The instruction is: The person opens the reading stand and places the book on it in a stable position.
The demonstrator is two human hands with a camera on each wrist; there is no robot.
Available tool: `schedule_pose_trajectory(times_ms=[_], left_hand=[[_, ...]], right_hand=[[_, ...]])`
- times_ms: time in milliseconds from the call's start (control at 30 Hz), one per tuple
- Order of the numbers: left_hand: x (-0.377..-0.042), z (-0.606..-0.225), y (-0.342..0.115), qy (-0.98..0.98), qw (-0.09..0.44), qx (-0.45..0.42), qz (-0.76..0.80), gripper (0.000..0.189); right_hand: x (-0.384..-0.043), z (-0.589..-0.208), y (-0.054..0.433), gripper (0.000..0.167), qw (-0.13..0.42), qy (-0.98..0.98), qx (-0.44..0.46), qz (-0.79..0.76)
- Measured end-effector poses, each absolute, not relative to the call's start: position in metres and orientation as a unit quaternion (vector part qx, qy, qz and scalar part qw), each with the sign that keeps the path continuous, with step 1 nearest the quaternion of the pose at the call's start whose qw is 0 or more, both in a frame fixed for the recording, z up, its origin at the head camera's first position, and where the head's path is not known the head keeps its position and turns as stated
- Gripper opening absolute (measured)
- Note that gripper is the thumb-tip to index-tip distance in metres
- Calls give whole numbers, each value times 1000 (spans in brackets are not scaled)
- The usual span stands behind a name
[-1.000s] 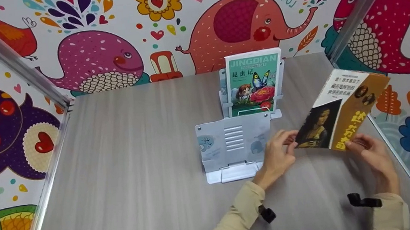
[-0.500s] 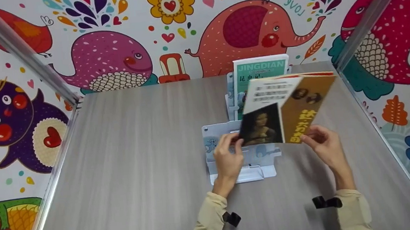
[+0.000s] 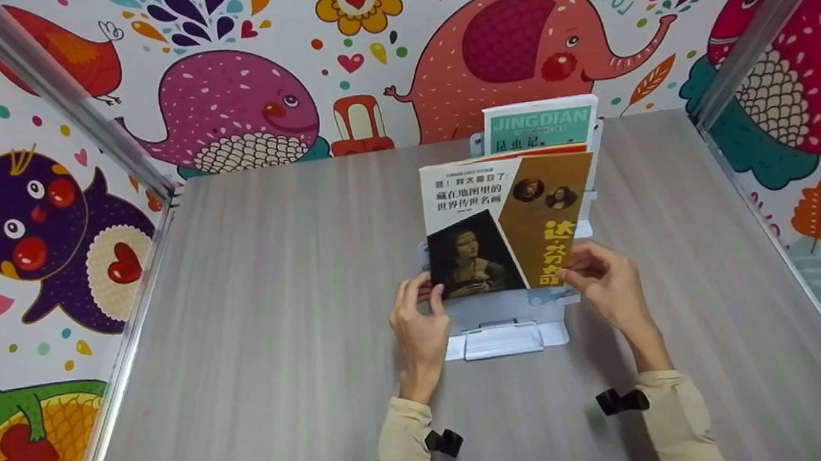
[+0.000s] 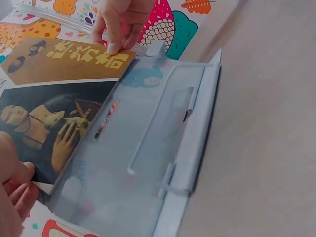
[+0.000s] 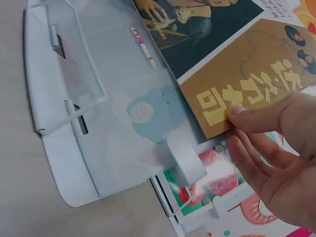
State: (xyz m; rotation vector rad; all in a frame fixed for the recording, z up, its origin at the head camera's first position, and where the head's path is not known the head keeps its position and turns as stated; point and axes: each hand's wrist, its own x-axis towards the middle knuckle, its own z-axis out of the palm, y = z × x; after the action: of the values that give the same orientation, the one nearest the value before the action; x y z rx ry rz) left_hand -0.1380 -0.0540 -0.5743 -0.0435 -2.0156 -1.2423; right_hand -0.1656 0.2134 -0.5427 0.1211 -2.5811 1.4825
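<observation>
A thin picture book [image 3: 464,203] with a white, brown and black cover is held upright in front of me. My left hand [image 3: 421,333] pinches its lower left corner, thumb on the cover. At the lower right corner my right hand [image 3: 614,288] pinches it the same way; the right wrist view shows that thumb on the yellow lettering. Just behind and below the book stands a pale blue metal book stand [image 3: 502,317], its back plate mostly covered. In the left wrist view the book's lower edge lies over the stand's plate [image 4: 133,118], above the wire page holder [image 4: 148,133].
Behind, a green-covered book [image 3: 543,126] leans on a second book stand [image 3: 584,223], partly hidden by the held book. Both stands are on a grey wood-grain table [image 3: 275,311]. Cartoon-printed walls [image 3: 357,62] with metal corner posts [image 3: 59,99] enclose it.
Both hands have carried the picture book left, from the right of the front stand to over it. The book has turned from tilted to nearly straight and now covers part of the green book.
</observation>
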Motion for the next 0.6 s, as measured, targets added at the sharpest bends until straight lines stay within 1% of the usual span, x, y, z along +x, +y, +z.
schedule_pose_trajectory(times_ms=[200,367,500,600], left_hand=[[-135,-586,-57,-781,404,-27,-476,21],[-134,-594,-58,-778,407,-21,-478,23],[-132,-600,-58,-779,406,-16,-477,24],[-132,-603,-58,-779,404,-14,-479,24]], right_hand=[[-159,-544,204,20,106,-887,29,449],[-157,-550,203,22,128,-889,37,437],[-154,-555,203,24,125,-896,42,424],[-154,-558,203,22,121,-894,43,428]])
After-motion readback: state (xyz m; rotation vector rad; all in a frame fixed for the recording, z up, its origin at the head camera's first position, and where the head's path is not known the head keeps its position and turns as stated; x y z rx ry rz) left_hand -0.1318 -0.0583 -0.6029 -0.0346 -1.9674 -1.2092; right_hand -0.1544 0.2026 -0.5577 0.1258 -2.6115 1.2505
